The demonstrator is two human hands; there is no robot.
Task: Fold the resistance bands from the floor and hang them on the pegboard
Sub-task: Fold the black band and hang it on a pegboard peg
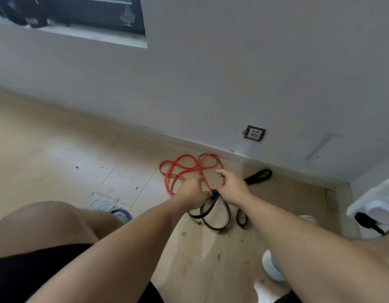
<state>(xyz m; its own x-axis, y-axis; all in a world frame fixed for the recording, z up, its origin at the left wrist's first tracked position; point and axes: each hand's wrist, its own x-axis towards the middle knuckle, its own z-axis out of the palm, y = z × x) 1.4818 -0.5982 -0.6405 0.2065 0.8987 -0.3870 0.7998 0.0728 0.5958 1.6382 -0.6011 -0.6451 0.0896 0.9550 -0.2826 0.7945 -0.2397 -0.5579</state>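
Crouched by the wall, both arms reach down. The left hand grips the black band, gathered in loops on the floor. The right hand seems loosely spread over the orange band, though blur hides the fingertips. The socket sits above.
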